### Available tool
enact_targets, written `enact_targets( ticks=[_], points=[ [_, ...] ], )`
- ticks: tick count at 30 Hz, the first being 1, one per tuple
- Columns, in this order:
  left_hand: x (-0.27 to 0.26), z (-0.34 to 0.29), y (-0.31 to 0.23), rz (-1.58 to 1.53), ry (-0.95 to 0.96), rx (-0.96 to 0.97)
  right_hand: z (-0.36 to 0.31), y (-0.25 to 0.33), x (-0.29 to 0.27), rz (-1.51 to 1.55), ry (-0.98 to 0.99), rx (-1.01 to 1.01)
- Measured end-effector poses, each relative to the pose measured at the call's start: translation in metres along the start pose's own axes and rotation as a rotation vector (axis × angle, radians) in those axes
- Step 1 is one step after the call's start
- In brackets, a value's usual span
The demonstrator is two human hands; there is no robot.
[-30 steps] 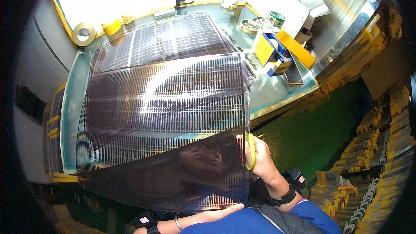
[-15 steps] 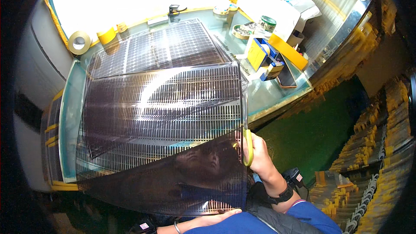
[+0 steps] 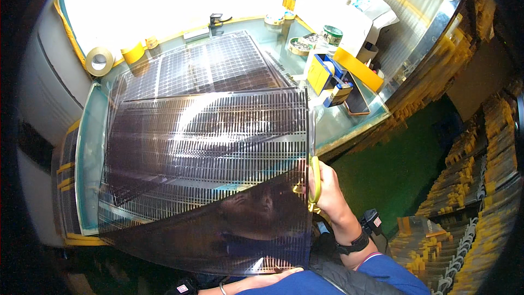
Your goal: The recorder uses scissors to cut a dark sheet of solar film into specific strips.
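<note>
Worktop (image 3: pixel 87 155): left rim at 9 o'clock, running alongside the sheets.
Tape roll (image 3: pixel 99 62): 10 o'clock, well apart from both hands.
Dark patterned sheet (image 3: pixel 202 153): centre to 6 o'clock, overlapping a second sheet (image 3: pixel 196 63) between 10 and 11 o'clock; near part overhangs the worktop's slanting edge. Risk, judged: unsupported film sagging, creasing, or dragging the one beneath.
Left hand (image 3: pixel 273 279): 6 o'clock, at the near edge of the film; fingers mostly hidden, grip and opening cannot be told. A loose hold could let the corner slip.
Scissors (image 3: pixel 315 180): yellow-green handles, between 4 and 5 o'clock, at the film's right edge; blades unclear. A twisted wrist might nick the pattern.
Right hand (image 3: pixel 330 191): 4 o'clock, fingers closed around the handles.
Blue-and-yellow box (image 3: pixel 319 74): 2 o'clock, limiting sideways travel there.
Green floor (image 3: pixel 382 169): between 3 and 4 o'clock; likely swing room outward.
</note>
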State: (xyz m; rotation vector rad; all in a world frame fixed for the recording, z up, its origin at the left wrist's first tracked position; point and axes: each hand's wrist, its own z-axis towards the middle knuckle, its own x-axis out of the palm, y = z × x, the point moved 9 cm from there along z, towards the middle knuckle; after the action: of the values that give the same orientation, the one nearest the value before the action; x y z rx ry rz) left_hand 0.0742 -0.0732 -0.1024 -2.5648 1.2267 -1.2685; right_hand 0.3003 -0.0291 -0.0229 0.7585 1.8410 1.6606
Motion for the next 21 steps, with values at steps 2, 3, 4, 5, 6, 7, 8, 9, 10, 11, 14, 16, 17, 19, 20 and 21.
enact_targets(
  ticks=[2, 3, 4, 5, 6, 7, 8, 9, 10, 11, 14, 16, 17, 19, 20, 21],
  points=[
    [-0.001, -0.001, -0.001, 0.006, -0.005, 0.008, 0.003, 0.006, -0.004, -0.016, -0.025, -0.047],
    [0.0, -0.001, -0.002, 0.008, -0.005, 0.011, 0.005, 0.011, -0.006, -0.033, -0.047, -0.09],
    [-0.001, -0.001, -0.002, 0.009, -0.008, 0.014, 0.005, 0.011, -0.006, -0.033, -0.047, -0.091],
    [-0.002, 0.0, -0.002, 0.01, -0.013, 0.015, 0.006, 0.014, -0.005, -0.059, -0.046, -0.112],
    [-0.002, -0.001, -0.003, 0.012, -0.013, 0.022, 0.006, 0.017, -0.005, -0.086, -0.046, -0.135],
    [-0.002, -0.001, -0.004, 0.015, -0.014, 0.024, 0.007, 0.017, -0.006, -0.087, -0.047, -0.136],
    [-0.003, -0.002, -0.005, 0.013, -0.017, 0.028, 0.008, 0.013, -0.007, -0.044, -0.038, -0.115],
    [-0.002, -0.002, -0.005, 0.016, -0.02, 0.032, 0.009, 0.012, -0.008, 0.001, -0.03, -0.099],
    [-0.001, -0.003, -0.006, 0.022, -0.022, 0.037, 0.008, 0.015, -0.009, 0.001, -0.032, -0.104],
    [0.0, -0.004, -0.006, 0.026, -0.023, 0.038, 0.008, 0.018, -0.011, -0.035, -0.037, -0.115],
    [0.0, -0.002, -0.008, 0.036, -0.028, 0.047, 0.012, 0.02, -0.013, -0.043, -0.049, -0.139],
    [-0.001, -0.002, -0.011, 0.036, -0.032, 0.048, 0.014, 0.023, -0.013, -0.013, -0.053, -0.15],
    [-0.002, -0.002, -0.01, 0.037, -0.037, 0.05, 0.015, 0.03, -0.013, -0.014, -0.073, -0.181],
    [-0.002, -0.005, -0.01, 0.041, -0.044, 0.063, 0.018, 0.033, -0.015, -0.005, -0.081, -0.215],
    [-0.002, -0.006, -0.01, 0.038, -0.044, 0.065, 0.018, 0.033, -0.017, -0.004, -0.082, -0.218],
    [-0.003, -0.005, -0.011, 0.041, -0.05, 0.07, 0.018, 0.033, -0.02, -0.04, -0.09, -0.215]
  ],
)
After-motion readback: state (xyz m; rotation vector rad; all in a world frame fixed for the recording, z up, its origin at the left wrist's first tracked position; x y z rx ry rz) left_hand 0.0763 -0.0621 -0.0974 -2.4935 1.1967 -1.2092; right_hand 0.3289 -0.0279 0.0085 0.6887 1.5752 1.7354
